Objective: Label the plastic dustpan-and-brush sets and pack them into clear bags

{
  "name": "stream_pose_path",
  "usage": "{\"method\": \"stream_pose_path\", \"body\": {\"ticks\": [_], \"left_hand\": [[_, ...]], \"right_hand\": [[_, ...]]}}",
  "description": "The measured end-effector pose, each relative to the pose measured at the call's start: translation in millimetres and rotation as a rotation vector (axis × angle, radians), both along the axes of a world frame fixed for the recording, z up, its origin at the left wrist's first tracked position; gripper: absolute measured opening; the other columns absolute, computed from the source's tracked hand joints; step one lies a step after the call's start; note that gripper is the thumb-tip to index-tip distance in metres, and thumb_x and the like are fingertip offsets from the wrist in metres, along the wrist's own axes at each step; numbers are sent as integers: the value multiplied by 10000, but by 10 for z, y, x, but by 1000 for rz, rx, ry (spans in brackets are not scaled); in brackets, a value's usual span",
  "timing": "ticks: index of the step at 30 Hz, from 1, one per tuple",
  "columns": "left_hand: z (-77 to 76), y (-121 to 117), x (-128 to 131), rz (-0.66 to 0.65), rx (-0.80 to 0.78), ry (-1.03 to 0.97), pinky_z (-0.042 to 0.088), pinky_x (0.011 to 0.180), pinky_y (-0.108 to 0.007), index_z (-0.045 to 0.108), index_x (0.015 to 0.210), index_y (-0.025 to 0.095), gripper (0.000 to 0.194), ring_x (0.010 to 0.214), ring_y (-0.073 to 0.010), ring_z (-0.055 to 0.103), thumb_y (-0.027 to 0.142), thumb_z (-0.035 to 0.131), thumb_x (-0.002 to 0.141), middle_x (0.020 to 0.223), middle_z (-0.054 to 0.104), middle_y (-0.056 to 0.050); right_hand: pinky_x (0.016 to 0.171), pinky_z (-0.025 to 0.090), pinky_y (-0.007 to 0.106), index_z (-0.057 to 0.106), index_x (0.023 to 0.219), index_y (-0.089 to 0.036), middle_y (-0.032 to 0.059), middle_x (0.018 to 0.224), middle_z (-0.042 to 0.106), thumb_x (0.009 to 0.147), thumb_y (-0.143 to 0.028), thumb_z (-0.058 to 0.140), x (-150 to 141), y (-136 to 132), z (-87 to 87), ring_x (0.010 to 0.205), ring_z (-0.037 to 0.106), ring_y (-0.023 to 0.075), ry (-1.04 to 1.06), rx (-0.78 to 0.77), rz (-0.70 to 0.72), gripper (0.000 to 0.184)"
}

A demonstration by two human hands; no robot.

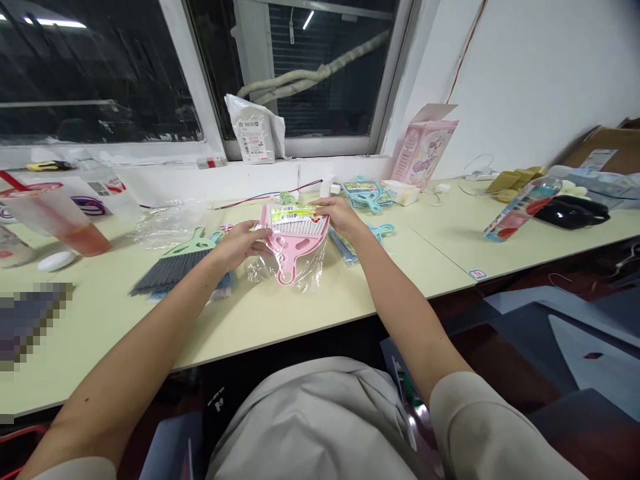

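Between my two hands is a pink dustpan and brush set [295, 245] in a clear plastic bag, its white bristles and yellow label facing up and its handle pointing towards me. My left hand [241, 245] grips the left edge, fingers partly behind the bag. At the upper right corner my right hand [340, 215] pinches the set. Just left lies a green hand brush [187, 248] with dark grey bristles, on top of blue bristles. To the right, partly hidden by my right forearm, is a packed blue set [383, 231]. Another bagged blue set [369, 195] lies farther back.
Crumpled clear bags [167, 223] lie at the back left, near a drink cup [75, 223] and a white mouse [57, 261]. A pink box [425, 150] stands by the wall. On the right are a tilted bottle [523, 210] and a black case [573, 212].
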State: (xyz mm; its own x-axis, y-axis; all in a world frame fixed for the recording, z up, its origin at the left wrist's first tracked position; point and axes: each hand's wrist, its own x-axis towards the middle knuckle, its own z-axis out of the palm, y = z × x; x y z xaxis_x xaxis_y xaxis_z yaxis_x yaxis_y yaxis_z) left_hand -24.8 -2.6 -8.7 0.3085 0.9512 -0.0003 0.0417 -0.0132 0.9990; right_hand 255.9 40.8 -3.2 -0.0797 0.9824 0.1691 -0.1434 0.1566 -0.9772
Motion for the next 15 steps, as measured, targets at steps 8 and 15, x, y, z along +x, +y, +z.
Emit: {"method": "stream_pose_path", "body": {"ticks": [8,15], "left_hand": [[-80,22,38,84,-7,-48,575,596,-289,701,1037,151,298,638,-186,700,266,819,788,784,729,-84],[-97,-21,107,116,1,-89,605,587,-305,688,1123,131,374,679,-188,711,231,809,784,973,768,-129]], "right_hand": [[779,589,310,813,914,-163,33,819,767,674,-110,718,-35,10,-26,749,698,169,-70,64,79,264],[845,597,358,774,990,-159,29,876,744,707,-131,762,-157,-32,-71,773,692,172,-111,109,28,285]]}}
